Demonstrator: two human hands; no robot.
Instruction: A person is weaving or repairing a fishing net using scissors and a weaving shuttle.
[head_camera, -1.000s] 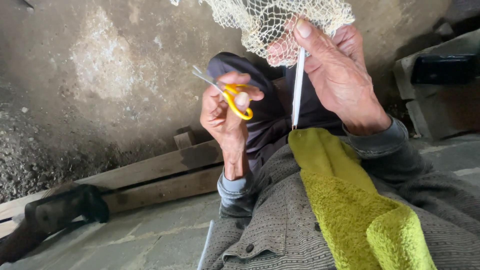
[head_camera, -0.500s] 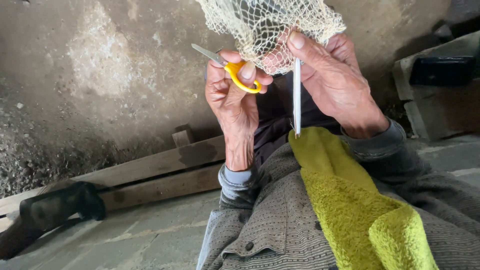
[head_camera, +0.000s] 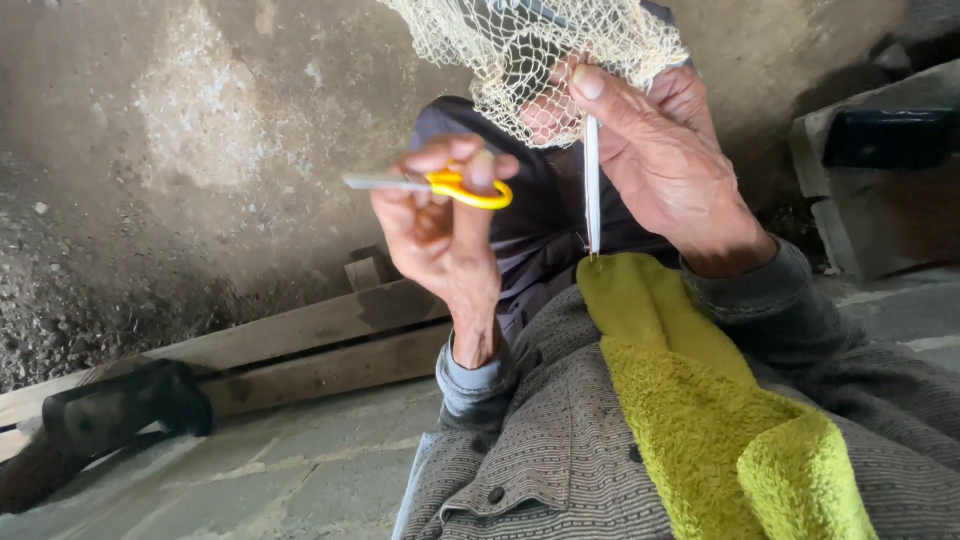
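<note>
While wood planks (head_camera: 300, 350) are lying low by the wall, the left hand (head_camera: 440, 240) is squeezing yellow scissors (head_camera: 440, 184), blades pointing left. Right hand (head_camera: 660, 160) is pinching the net (head_camera: 540, 50) & a thin white stick (head_camera: 592, 190), w/ a green towel (head_camera: 700, 400) just under.

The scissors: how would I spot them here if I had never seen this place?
Start at the cream net hanging at the top. Just below and left of it, the left hand holds the scissors, blades pointing left. Their yellow loop handles set them apart from the white needle in the right hand.
</note>
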